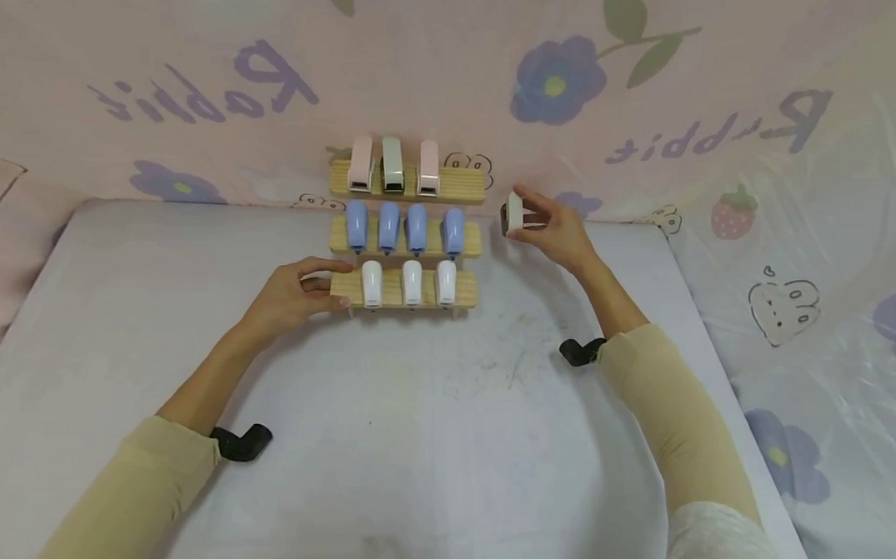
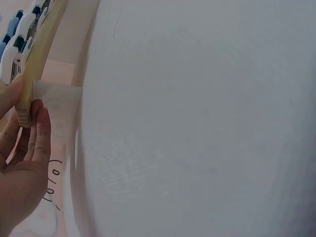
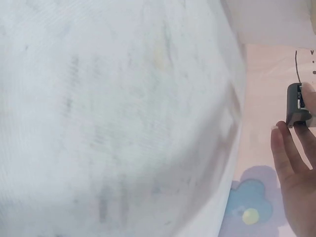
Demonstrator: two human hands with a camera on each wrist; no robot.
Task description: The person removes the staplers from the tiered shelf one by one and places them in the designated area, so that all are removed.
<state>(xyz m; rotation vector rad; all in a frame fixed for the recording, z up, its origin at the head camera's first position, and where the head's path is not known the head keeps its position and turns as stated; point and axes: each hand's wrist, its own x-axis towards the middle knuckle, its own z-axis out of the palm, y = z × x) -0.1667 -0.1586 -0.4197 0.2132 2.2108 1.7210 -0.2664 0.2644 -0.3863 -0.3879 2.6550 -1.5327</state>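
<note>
In the head view, a small pale green stapler (image 1: pixel 516 213) with a dark base is pinched between the thumb and fingers of my right hand (image 1: pixel 562 234), just right of a three-tier wooden rack. My left hand (image 1: pixel 284 299) grips the left end of the rack's front shelf (image 1: pixel 392 290), thumb above and fingers underneath in the left wrist view. That shelf bears three white staplers (image 1: pixel 412 283). Several blue staplers (image 1: pixel 389 225) line the middle shelf (image 1: pixel 435 240). On the back shelf (image 1: pixel 460 183) are two pink staplers (image 1: pixel 428 168) with a green stapler (image 1: pixel 393 163) between them.
The rack stands near the back edge of a table covered in white cloth (image 1: pixel 425 447). Behind and to the right hangs a pink curtain (image 1: pixel 423 55) printed with flowers and rabbits. Black wrist mounts (image 1: pixel 243 443) sit at both sleeves.
</note>
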